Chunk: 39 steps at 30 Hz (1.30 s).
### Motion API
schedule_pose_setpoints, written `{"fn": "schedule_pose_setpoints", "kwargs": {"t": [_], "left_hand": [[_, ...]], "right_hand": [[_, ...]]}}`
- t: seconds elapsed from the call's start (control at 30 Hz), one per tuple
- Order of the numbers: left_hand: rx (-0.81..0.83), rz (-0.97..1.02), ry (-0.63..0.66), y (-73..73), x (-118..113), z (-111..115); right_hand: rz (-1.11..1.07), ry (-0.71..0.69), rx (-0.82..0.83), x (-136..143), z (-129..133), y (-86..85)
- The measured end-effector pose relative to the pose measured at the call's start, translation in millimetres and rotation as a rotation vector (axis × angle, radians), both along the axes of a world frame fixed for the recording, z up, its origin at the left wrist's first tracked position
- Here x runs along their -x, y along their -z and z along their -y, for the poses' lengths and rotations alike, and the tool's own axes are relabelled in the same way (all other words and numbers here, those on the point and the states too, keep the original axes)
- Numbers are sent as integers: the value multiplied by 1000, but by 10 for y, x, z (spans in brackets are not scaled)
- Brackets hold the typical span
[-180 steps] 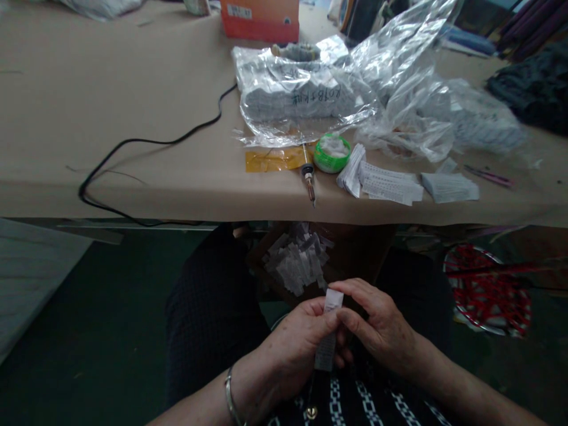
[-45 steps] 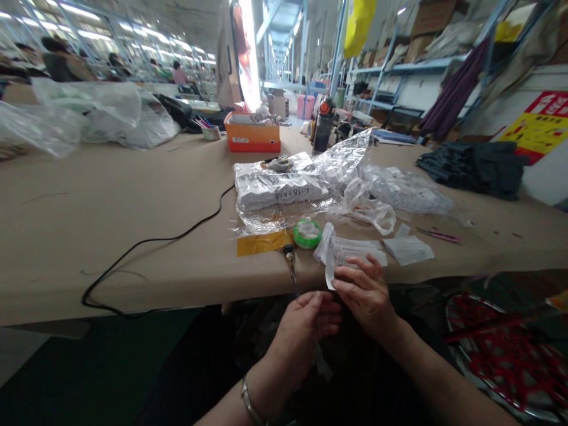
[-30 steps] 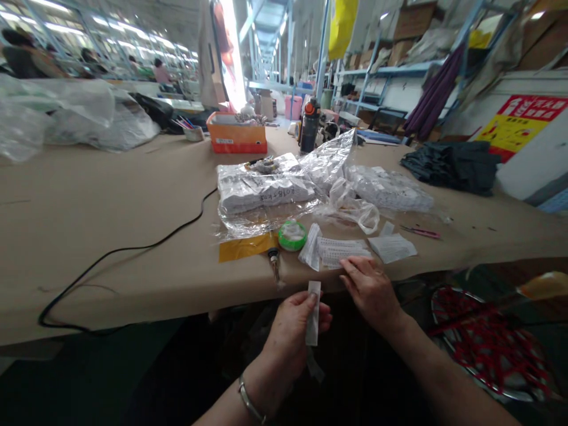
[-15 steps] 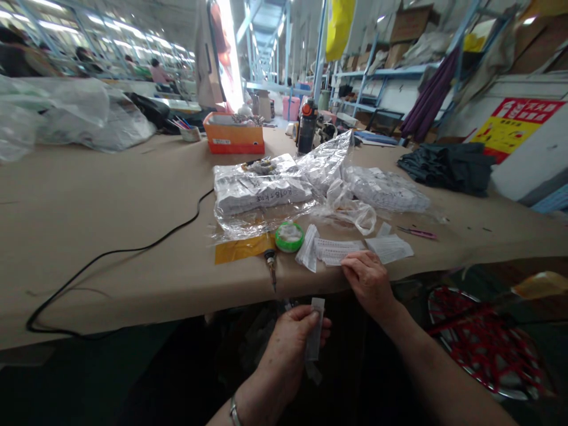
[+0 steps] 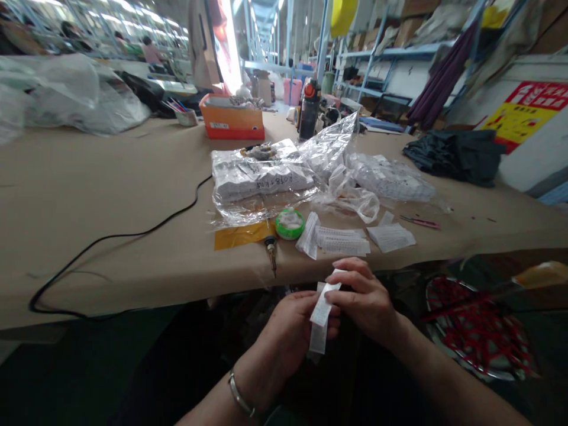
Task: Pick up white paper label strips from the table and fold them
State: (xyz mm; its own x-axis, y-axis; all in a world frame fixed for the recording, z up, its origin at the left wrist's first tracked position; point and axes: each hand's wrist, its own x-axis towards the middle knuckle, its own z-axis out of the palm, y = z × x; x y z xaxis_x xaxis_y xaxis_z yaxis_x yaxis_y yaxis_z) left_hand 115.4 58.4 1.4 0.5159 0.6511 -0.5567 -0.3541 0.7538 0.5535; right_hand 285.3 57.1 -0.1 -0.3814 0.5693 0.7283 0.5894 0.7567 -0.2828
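Observation:
Below the table's front edge, my left hand (image 5: 284, 331) grips a translucent white strip (image 5: 318, 340) that hangs down past the fingers. My right hand (image 5: 366, 299) pinches a white printed label (image 5: 325, 305) and lays it over the strip. Both hands meet at these pieces. On the table just beyond lie a spread row of printed labels (image 5: 342, 241), a folded bundle of labels (image 5: 308, 236) and another label stack (image 5: 393, 236). A soldering iron (image 5: 271, 254) points toward me at the edge, beside a green round tin (image 5: 290, 225) with pale stuffing.
An amber sheet (image 5: 239, 235) lies under the iron, whose black cord (image 5: 146, 232) loops left. Plastic-wrapped white bundles (image 5: 261, 180) sit behind. Pink snips (image 5: 420, 222) rest at right. Further back stand an orange box (image 5: 233, 127) and a dark bottle (image 5: 309, 112). A tray of red strips (image 5: 479, 331) is low right.
My right hand has come off the labels on the table, bringing one label down and left onto the strip in my left hand. The view has tilted slightly downward.

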Motion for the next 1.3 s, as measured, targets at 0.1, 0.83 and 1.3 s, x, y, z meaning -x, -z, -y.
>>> {"fn": "schedule_pose_setpoints", "kwargs": {"t": [0.1, 0.83, 1.3], "left_hand": [[-18, 38, -32, 12, 11, 7], [-5, 115, -84, 52, -28, 98], [19, -116, -36, 139, -23, 164]], "right_hand": [[-9, -109, 99, 97, 69, 88], [93, -133, 153, 91, 273, 238], [293, 717, 35, -1113, -92, 322]]}}
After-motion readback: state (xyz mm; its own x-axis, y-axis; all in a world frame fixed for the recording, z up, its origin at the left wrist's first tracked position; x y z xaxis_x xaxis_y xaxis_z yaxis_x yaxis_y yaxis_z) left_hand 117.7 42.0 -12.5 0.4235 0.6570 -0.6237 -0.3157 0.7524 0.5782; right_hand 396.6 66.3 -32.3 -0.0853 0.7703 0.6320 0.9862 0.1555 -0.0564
